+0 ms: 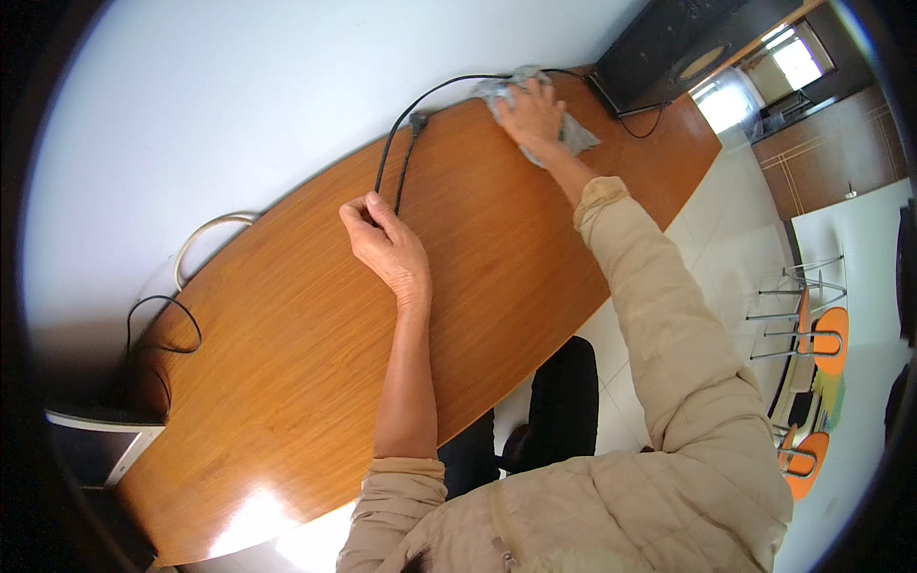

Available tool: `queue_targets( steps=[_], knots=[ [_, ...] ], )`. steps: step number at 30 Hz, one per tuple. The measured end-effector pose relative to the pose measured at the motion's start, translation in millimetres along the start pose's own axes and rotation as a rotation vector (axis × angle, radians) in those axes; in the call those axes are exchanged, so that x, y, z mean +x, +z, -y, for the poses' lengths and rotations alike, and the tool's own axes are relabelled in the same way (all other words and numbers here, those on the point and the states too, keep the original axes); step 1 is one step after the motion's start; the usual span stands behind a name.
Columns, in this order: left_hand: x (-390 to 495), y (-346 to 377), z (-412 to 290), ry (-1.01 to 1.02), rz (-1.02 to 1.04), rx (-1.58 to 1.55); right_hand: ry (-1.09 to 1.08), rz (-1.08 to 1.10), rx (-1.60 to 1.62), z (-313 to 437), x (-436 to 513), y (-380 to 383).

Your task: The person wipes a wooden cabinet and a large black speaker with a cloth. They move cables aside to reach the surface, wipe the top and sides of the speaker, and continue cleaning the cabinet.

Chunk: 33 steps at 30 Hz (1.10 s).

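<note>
My left hand [390,247] is closed around a black power cord [387,147] and holds it above the wooden tabletop [301,329]. The cord's plug [418,123] hangs beyond the fist, close to the wall. From the fist the cord arcs along the wall towards the far right. My right hand [534,114] is spread flat over a crumpled grey cloth [577,136], pressing it on the tabletop near the wall. The cord passes at the cloth's far edge, where part of it is hidden. Slight blur shows on the right hand.
A black speaker [670,54] stands at the tabletop's far right end, with a thin wire beside it. On the left are a monitor-like device [100,444], a looped black cable [168,349] and a pale cable [208,225] against the wall. Orange chairs [831,340] stand on the right.
</note>
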<state>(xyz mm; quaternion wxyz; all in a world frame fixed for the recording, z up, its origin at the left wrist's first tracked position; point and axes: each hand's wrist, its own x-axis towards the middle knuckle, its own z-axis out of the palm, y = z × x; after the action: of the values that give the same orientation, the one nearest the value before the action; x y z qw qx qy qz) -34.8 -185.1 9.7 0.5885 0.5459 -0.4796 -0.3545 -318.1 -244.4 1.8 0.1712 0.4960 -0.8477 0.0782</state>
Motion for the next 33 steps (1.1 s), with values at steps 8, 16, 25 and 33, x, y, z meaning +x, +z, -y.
queue_targets(
  steps=[8, 16, 25, 33],
  knots=[
    [-2.3, 3.2, -1.9, 0.018, -0.008, -0.017, -0.460, 0.092, 0.255, 38.1, -45.6, -26.5],
    [2.4, -1.5, 1.5, -0.022, -0.006, -0.021, -0.079, 0.056, 0.075, 10.7, 2.0, -8.7],
    [1.4, 3.0, 0.2, -0.009, 0.014, -0.002, -0.448, -0.055, 0.305, 68.4, -71.0, -26.3],
    [5.5, -3.4, 2.8, 0.048, 0.030, 0.028, -0.011, -0.041, -0.013, -97.2, -40.0, -1.8]
  ],
)
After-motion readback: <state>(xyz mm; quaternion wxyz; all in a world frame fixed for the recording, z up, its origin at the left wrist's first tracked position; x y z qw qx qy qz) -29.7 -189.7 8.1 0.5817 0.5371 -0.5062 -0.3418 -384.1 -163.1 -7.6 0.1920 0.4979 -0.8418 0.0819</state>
